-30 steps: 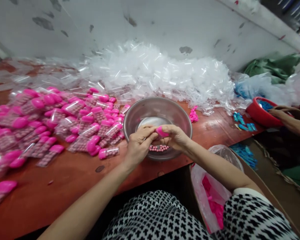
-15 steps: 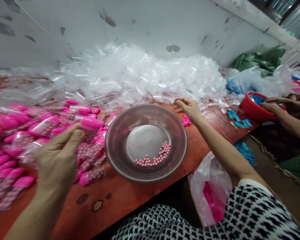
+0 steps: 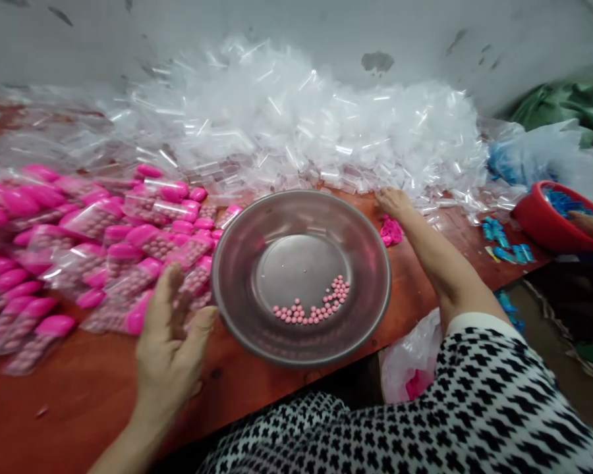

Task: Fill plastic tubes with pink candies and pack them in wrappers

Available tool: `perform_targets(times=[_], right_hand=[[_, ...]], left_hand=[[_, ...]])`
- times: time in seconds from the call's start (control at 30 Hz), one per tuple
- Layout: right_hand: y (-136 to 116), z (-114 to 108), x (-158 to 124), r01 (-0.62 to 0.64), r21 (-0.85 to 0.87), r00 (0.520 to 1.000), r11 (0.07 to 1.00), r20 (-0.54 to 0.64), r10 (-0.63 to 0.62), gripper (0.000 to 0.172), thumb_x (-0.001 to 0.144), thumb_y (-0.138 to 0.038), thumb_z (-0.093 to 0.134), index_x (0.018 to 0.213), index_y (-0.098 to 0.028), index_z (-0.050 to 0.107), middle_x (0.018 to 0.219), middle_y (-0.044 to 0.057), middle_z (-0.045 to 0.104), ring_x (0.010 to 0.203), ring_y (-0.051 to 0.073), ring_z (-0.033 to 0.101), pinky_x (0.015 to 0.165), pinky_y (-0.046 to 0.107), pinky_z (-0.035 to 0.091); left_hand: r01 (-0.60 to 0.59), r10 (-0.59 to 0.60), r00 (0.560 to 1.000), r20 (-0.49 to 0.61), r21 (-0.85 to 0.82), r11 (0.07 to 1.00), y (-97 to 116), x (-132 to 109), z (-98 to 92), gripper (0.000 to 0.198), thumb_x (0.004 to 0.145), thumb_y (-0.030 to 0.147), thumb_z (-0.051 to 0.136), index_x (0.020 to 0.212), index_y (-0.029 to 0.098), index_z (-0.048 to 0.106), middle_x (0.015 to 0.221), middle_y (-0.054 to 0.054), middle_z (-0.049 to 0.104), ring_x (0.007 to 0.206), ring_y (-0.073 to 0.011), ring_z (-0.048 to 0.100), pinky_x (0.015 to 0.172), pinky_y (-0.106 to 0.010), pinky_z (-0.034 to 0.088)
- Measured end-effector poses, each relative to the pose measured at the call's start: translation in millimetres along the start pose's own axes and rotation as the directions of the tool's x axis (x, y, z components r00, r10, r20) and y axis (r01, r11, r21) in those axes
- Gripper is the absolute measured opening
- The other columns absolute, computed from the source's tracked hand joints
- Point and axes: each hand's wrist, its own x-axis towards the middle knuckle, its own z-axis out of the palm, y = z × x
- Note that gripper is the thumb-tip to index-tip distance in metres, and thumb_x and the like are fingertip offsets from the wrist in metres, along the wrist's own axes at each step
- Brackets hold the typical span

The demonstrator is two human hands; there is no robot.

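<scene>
While pink pills [image 3: 316,306] lie in a steel bowl [image 3: 301,195], a worker's left hand [image 3: 170,349] spreads its fingers, empty, beside it; the right hand [image 3: 395,204] touches clear bags [image 3: 301,131], grip unclear.

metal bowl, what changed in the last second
The pink cap is gone from the hands. The left hand, open, moved left of the metal bowl; the right hand went forward to the clear plastic bags. The pink beads stay in the bowl.
</scene>
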Motion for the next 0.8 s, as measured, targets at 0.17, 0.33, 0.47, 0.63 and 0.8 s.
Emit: perform_targets(times=[0.17, 0.33, 0.47, 0.63, 0.8], right_hand=[[-11, -21, -12, -0.153, 0.078, 0.957, 0.985, -0.239, 0.167, 0.035, 0.097, -0.03, 0.047, 0.114, -0.004, 0.062, 0.111, 0.026, 0.067, 0.104, 0.031, 0.062, 0.083, 0.04, 0.044], [-72, -66, -78, 0.138, 0.207, 0.882, 0.969, -0.47, -0.025, 0.032, 0.097, -0.033, 0.044, 0.117, -0.012, 0.058, 0.108, 0.017, 0.07, 0.087, 0.02, 0.064, 0.071, 0.031, 0.044], [-137, -69, -120, 0.524, -0.15, 0.848, 0.838, 0.009, -0.529, 0.028, 0.094, -0.03, 0.05, 0.111, -0.011, 0.061, 0.095, 0.017, 0.073, 0.08, 0.025, 0.066, 0.066, 0.032, 0.04], [-155, -39, -117, 0.775, -0.192, 0.631, 0.602, 0.278, -0.724, 0.028, 0.097, -0.012, 0.035, 0.108, -0.011, 0.061, 0.1, 0.017, 0.071, 0.083, 0.021, 0.066, 0.062, 0.028, 0.034], [-140, -31, -106, 0.73, -0.044, 0.671, 0.682, 0.24, -0.702, 0.023, 0.09, -0.018, 0.056, 0.112, -0.013, 0.057, 0.109, 0.012, 0.069, 0.091, 0.02, 0.065, 0.069, 0.027, 0.038]], left_hand=[[0.278, -0.242, 0.954, 0.175, -0.219, 0.935, 1, -37, 27.2, 0.097, 0.083, 0.051, 0.069, 0.158, 0.034, 0.009, 0.166, -0.007, 0.014, 0.15, -0.0293, 0.023, 0.12, -0.045, 0.03], [0.198, -0.145, 0.967, 0.21, -0.263, 0.944, 11, -35, 41.0, 0.092, 0.082, 0.041, 0.071, 0.156, 0.031, 0.018, 0.16, -0.009, 0.032, 0.144, -0.0288, 0.038, 0.121, -0.047, 0.028], [0.17, -0.104, 0.973, 0.206, -0.334, 0.927, 7, -22, 41.0, 0.093, 0.077, 0.03, 0.071, 0.155, 0.03, 0.021, 0.161, -0.007, 0.03, 0.145, -0.0285, 0.035, 0.122, -0.045, 0.026], [0.093, -0.014, 0.978, 0.209, -0.376, 0.922, -11, 5, 37.7, 0.094, 0.071, 0.026, 0.072, 0.153, 0.024, 0.026, 0.161, -0.008, 0.031, 0.148, -0.0292, 0.029, 0.122, -0.042, 0.026], [0.045, 0.054, 0.966, 0.252, -0.371, 0.928, -25, 24, 35.5, 0.093, 0.071, 0.033, 0.073, 0.153, 0.023, 0.028, 0.159, -0.011, 0.034, 0.145, -0.0309, 0.034, 0.12, -0.044, 0.028]])
